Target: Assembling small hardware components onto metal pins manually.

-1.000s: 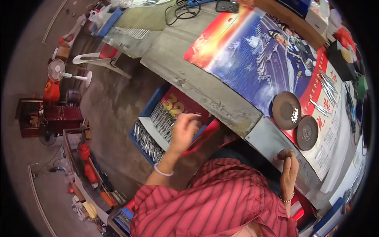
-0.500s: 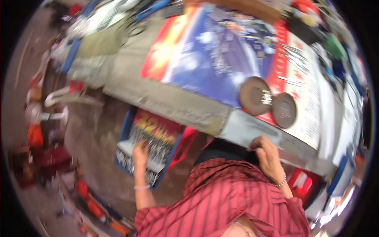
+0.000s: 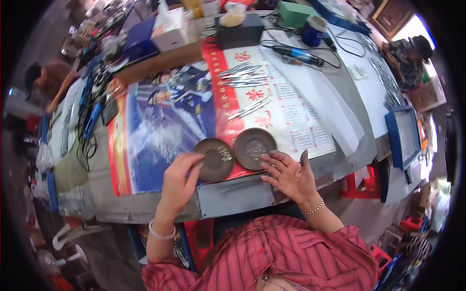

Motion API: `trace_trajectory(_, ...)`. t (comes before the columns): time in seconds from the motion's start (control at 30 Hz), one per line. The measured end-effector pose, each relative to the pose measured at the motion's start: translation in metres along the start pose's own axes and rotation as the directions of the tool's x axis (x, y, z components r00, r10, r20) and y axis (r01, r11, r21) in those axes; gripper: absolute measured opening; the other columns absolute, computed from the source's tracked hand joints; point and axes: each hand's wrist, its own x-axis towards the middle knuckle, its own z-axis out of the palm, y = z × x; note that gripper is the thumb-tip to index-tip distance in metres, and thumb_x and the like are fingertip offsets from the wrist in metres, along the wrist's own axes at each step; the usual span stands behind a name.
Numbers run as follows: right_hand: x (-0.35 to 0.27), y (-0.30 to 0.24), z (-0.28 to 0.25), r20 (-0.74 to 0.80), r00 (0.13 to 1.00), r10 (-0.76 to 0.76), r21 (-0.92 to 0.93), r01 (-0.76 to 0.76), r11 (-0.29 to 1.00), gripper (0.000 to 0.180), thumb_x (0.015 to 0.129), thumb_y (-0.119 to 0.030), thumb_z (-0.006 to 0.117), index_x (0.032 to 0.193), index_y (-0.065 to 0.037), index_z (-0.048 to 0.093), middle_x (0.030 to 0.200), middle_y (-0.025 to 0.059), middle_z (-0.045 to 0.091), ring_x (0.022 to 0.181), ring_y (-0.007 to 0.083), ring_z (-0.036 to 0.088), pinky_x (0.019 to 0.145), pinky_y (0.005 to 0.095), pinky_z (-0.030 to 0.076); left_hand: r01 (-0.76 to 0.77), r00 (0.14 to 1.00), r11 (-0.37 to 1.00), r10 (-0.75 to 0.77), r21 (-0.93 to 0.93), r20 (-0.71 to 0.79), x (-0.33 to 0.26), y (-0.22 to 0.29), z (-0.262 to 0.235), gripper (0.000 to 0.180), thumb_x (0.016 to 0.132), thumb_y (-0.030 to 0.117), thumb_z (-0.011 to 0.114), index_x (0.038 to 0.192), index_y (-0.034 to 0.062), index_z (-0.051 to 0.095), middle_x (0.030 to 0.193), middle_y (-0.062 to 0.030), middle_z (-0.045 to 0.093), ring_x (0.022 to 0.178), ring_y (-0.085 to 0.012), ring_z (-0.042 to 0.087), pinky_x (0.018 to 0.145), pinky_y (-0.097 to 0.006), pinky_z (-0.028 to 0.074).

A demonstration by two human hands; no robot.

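Two round brown dishes lie side by side near the table's front edge. The left dish [image 3: 206, 170] and the right dish [image 3: 242, 157] each hold small pale bits. My left hand [image 3: 178, 180] is at the left rim of the left dish, thumb and fingers drawn together in a pinch; anything between the tips is too small to make out. Over the lower right rim of the right dish, my right hand [image 3: 293, 178] spreads its fingers, thumb up, holding nothing. Beyond the dishes, slim silvery metal pieces [image 3: 242, 76] lie in a pile, with a few more [image 3: 249, 107] closer to me.
A printed poster calendar [image 3: 160, 140] covers the table's middle. Further back stand a cardboard box [image 3: 160, 63], a tissue box [image 3: 170, 31] and a blue handheld tool [image 3: 301, 56] with a cord. A blue tray [image 3: 405, 136] is at the right edge. Other people sit at both far sides.
My left hand has come up from a blue tray of metal pieces below the table edge to the left dish. My right hand has risen to the right dish and opened. The view has turned.
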Motion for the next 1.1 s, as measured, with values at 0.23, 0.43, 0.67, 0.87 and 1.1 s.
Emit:
trace_trajectory(0.23, -0.013, -0.025, -0.008, -0.050, 0.992, -0.116, -0.246, 0.100, 0.964, 0.086, 0.088, -0.068, 0.031, 0.138, 0.001, 0.031, 0.142, 0.0188, 0.037, 0.130, 0.0277, 0.039, 0.105, 0.0402, 0.035, -0.182, 0.972, 0.972, 0.156, 0.147, 0.174, 0.146, -0.031, 0.105, 0.016, 0.082, 0.010, 0.058, 0.096, 0.0047, 0.063, 0.091, -0.0158, 0.058, 0.085, -0.0355, 0.059, 0.074, -0.042, 0.048)
trace_trajectory(0.43, -0.021, -0.036, -0.024, -0.032, 0.994, -0.106, -0.291, 0.092, 0.952, 0.085, 0.088, -0.069, 0.029, 0.135, 0.002, 0.036, 0.138, 0.0220, 0.041, 0.124, 0.0308, 0.045, 0.104, 0.0418, 0.036, -0.143, 0.966, 0.945, 0.069, 0.294, 0.250, 0.198, -0.047, 0.148, 0.015, 0.080, 0.014, 0.058, 0.092, 0.0048, 0.061, 0.092, -0.0167, 0.059, 0.088, -0.0367, 0.059, 0.076, -0.045, 0.048)
trace_trajectory(0.67, -0.009, -0.042, -0.028, 0.015, 0.999, -0.038, 0.247, 0.033, 0.968, 0.086, 0.089, -0.066, 0.034, 0.136, 0.006, 0.034, 0.142, 0.0264, 0.034, 0.130, 0.0371, 0.037, 0.108, 0.0536, 0.027, -0.160, 0.941, 0.920, 0.033, 0.357, 0.338, 0.211, -0.053, 0.155, 0.014, 0.078, 0.008, 0.056, 0.088, 0.0002, 0.059, 0.093, -0.0211, 0.059, 0.088, -0.0373, 0.059, 0.079, -0.046, 0.047)
trace_trajectory(0.87, -0.010, -0.034, -0.028, 0.044, 0.998, -0.041, 0.163, 0.033, 0.986, 0.084, 0.089, -0.065, 0.034, 0.136, 0.005, 0.034, 0.142, 0.0263, 0.034, 0.131, 0.0371, 0.036, 0.108, 0.0530, 0.026, -0.147, 0.938, 0.964, 0.065, 0.222, 0.339, 0.204, -0.052, 0.144, 0.016, 0.082, 0.010, 0.057, 0.092, -0.0018, 0.053, 0.091, -0.0228, 0.058, 0.088, -0.0396, 0.057, 0.076, -0.046, 0.046)
trace_trajectory(1.1, -0.020, -0.017, -0.024, 0.052, 0.999, -0.006, -0.010, 0.007, 1.000, 0.077, 0.091, -0.064, 0.030, 0.131, 0.000, 0.041, 0.133, 0.0249, 0.046, 0.117, 0.0336, 0.052, 0.100, 0.0454, 0.040, -0.211, 0.944, 0.898, 0.085, 0.385, 0.318, 0.202, -0.054, 0.158, 0.019, 0.087, 0.005, 0.043, 0.104, 0.0005, 0.049, 0.103, -0.0239, 0.057, 0.099, -0.0402, 0.057, 0.080, -0.047, 0.047)
